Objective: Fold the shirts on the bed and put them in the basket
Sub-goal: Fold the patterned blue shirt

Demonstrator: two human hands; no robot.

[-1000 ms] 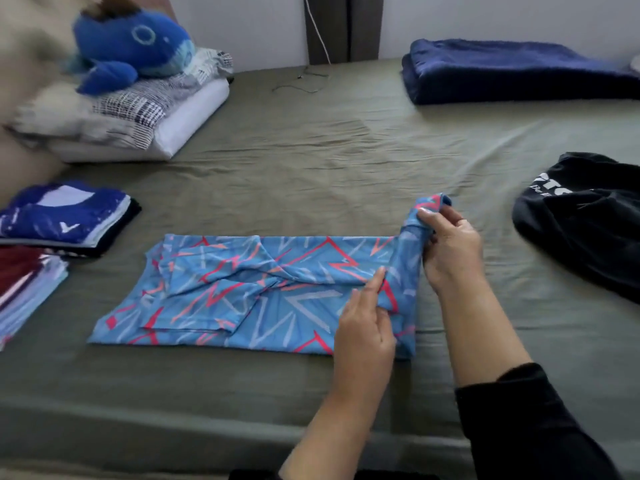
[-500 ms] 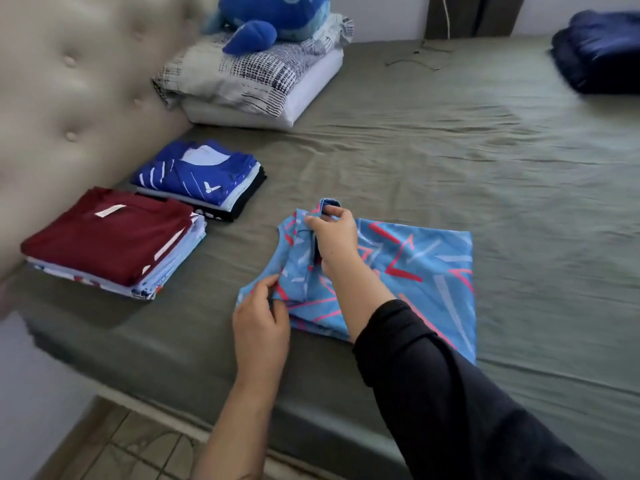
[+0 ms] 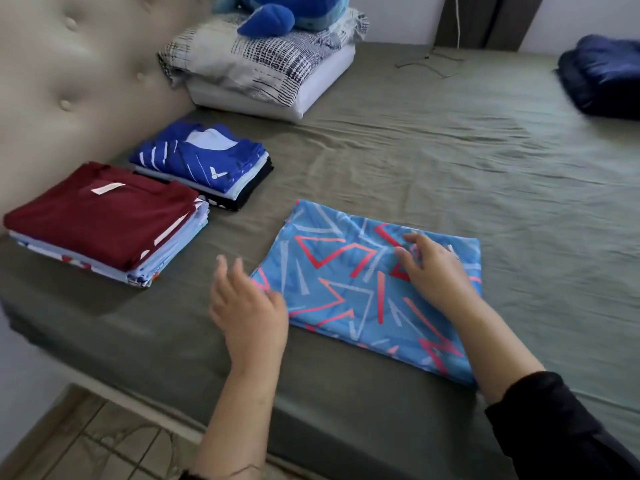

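Head view: a folded blue shirt point(image 3: 349, 289) lay flat at the near edge of the bed point(image 3: 433, 161), its long axis running from 10 to 4 o'clock. The right hand point(image 3: 433, 271) rested on it, grip apart; the left hand point(image 3: 249, 306) touched its 9 o'clock edge, fingers loose. Light, soft and probably slippery, it seemed best lifted from beneath, at both short ends. Two stacks point(image 3: 104, 220) sat at 10 o'clock.

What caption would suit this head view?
Right hand rests on the folded blue shirt; two stacks wait beside.
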